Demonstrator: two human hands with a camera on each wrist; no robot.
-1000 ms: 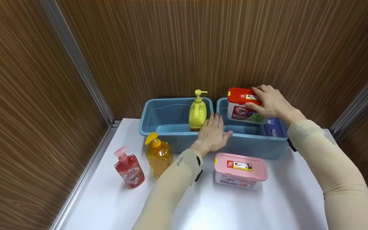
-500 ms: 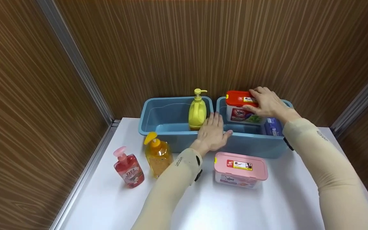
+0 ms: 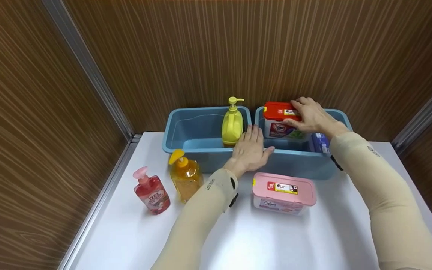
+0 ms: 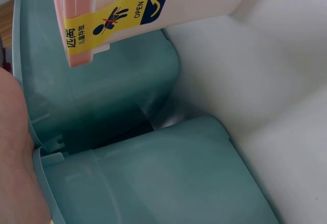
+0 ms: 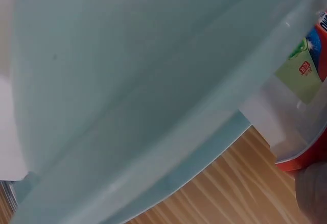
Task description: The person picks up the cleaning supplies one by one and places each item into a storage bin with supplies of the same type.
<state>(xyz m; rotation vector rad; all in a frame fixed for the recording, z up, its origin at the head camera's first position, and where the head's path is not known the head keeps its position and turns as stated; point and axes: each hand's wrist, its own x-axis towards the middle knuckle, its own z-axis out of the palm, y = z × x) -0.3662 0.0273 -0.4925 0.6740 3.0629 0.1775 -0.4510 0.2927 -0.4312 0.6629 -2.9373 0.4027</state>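
My right hand grips the right end of a white detergent box with a red lid. That box is partly inside the right blue bin, its lid above the rim; in the right wrist view, the red lid shows at the right edge. With fingers straight, my left hand rests across the adjoining rims of the two bins. A yellow pump bottle stands in the left blue bin, near those fingers. Beside the red-lidded box, a blue-purple pack lies in the right bin.
A pink-lidded detergent box stands on the white table in front of the right bin. To the left are an orange pump bottle and a red pump bottle. A wood-grain wall rises behind the bins.
My right hand has brought the red-lidded box slightly left and lower into the right bin. The left hand keeps its place on the rims. The head view has shifted a little.
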